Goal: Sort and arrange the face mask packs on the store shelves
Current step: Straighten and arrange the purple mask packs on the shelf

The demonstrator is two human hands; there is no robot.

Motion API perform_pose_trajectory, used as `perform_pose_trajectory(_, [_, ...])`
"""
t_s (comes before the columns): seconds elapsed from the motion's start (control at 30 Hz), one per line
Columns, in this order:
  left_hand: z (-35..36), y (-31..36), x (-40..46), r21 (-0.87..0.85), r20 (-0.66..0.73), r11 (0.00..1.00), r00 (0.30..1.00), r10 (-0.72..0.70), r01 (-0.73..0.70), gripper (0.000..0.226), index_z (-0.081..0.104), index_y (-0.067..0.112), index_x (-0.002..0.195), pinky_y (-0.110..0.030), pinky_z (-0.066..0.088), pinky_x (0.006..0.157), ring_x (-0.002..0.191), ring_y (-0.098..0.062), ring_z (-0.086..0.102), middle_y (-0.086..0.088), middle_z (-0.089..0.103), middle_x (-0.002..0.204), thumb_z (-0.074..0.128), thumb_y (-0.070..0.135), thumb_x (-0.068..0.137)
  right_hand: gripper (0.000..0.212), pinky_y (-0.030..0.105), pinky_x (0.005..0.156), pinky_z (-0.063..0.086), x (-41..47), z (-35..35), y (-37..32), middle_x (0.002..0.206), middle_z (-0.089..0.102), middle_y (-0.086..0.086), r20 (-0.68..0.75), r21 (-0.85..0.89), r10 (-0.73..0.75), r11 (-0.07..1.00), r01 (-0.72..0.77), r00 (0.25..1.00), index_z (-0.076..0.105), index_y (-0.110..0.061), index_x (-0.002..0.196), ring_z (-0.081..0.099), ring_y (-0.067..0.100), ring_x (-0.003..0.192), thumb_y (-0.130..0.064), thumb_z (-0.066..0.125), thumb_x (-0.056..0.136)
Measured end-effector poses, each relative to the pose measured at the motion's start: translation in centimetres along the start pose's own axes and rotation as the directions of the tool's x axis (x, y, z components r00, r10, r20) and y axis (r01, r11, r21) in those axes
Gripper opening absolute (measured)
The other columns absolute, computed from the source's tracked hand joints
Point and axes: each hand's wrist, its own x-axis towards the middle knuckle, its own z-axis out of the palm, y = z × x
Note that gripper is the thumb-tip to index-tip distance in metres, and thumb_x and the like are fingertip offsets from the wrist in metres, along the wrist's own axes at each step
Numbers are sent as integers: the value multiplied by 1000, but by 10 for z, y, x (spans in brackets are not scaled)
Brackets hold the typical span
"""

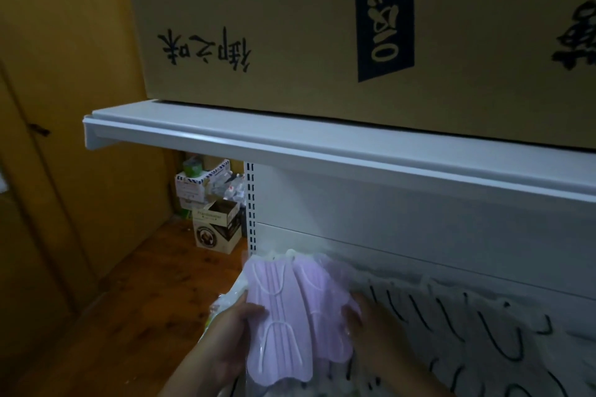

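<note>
Lilac mask packs going in at the left end of the lower shelf.

Left hand [225, 342] grips the front lilac pack [277, 325], fingers curled on its left edge, long axis running away toward the shelf back. Right hand [371, 329] pinches the second lilac pack [325, 306] just beside it. Black-looped white packs [467, 332] crowd the right; upper shelf [290, 145] and carton [290, 26] overhang.

Left hand [225, 335] at 7 o'clock, thumb curled over a held pack; right hand [371, 325] at 5 o'clock, fingers gripping likewise.
</note>
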Motion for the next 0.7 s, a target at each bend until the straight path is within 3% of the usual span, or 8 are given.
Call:
perform_pose_trajectory(0.13, [10, -5, 2, -12, -84, 999, 996, 40, -41, 28, 60, 22, 118, -45, 59, 70, 88, -34, 72, -13, 74, 98, 56, 30, 91, 40, 14, 91, 40, -9, -8, -22, 134, 53, -9, -26, 237, -71, 969, 75, 997, 43, -31, 139, 55, 9, 116, -37, 43, 99])
perform_pose_trajectory(0.2, [16, -11, 4, -3, -133, 996, 987, 88, -89, 35, 61, 19, 110, -32, 58, 61, 78, -19, 74, -2, 77, 87, 49, 47, 92, 52, 6, 101, 29, -21, 2, -38, 150, 35, -5, 100, 217, -220, 957, 194, 970, 29, -27, 147, 41, 10, 132, -37, 44, 99])
perform_pose_trajectory(0.23, [19, -13, 5, 6, -130, 996, 988, 89, -89, 39, 62, 18, 110, -33, 58, 66, 82, -18, 73, -1, 76, 90, 48, 50, 92, 60, 9, 109, 18, -26, 10, -45, 159, 17, -2, 206, 146, -295, 952, 269, 933, 17, -25, 152, 25, 11, 142, -38, 42, 99])
perform_pose_trajectory(0.33, [23, -12, -2, 28, -100, 998, 993, 64, -61, 53, 58, 6, 126, -47, 46, 100, 107, -34, 63, -18, 68, 112, 61, 27, 78, 71, 29, 118, -3, -27, 22, -57, 160, -13, 0, 391, -76, -364, 903, 424, 846, 4, -22, 153, -9, 14, 148, -43, 42, 97])
perform_pose_trajectory(0.43, [13, -11, -8, 99, -65, 982, 984, 168, -161, 51, 63, 7, 120, -52, 53, 87, 101, -45, 65, -25, 68, 110, 59, 5, 70, 74, 29, 118, -3, -25, 28, -56, 157, -17, -13, 372, -13, -386, 907, 420, 844, 2, -30, 152, -12, 6, 146, -58, 37, 94])
perform_pose_trajectory(0.53, [0, -7, -15, 24, -14, 980, 980, 196, -196, 40, 66, 13, 111, -47, 57, 70, 96, -47, 66, -26, 69, 105, 51, -4, 78, 85, 27, 120, 1, -22, 27, -48, 144, -31, -27, 232, 79, -364, 931, 355, 902, 1, -39, 150, -16, 0, 143, -78, 9, 76])
perform_pose_trajectory(0.6, [-11, -5, -17, 50, -79, 980, 977, 196, -193, 37, 60, 19, 109, -45, 58, 64, 89, -43, 69, -22, 72, 99, 53, -5, 82, 71, 31, 120, -1, -11, 28, -34, 148, -31, -19, 224, -31, -272, 958, 286, 936, -4, -35, 151, -18, 7, 145, -66, 18, 91])
perform_pose_trajectory(0.7, [-18, -4, -24, 62, -123, 975, 968, 217, -211, 45, 56, 24, 114, -49, 58, 69, 90, -44, 69, -21, 72, 101, 59, -2, 77, 74, 42, 119, -2, -1, 32, -24, 159, -19, -1, 368, -247, -115, 944, 217, 922, -4, -24, 153, -15, 20, 147, -53, 35, 97])
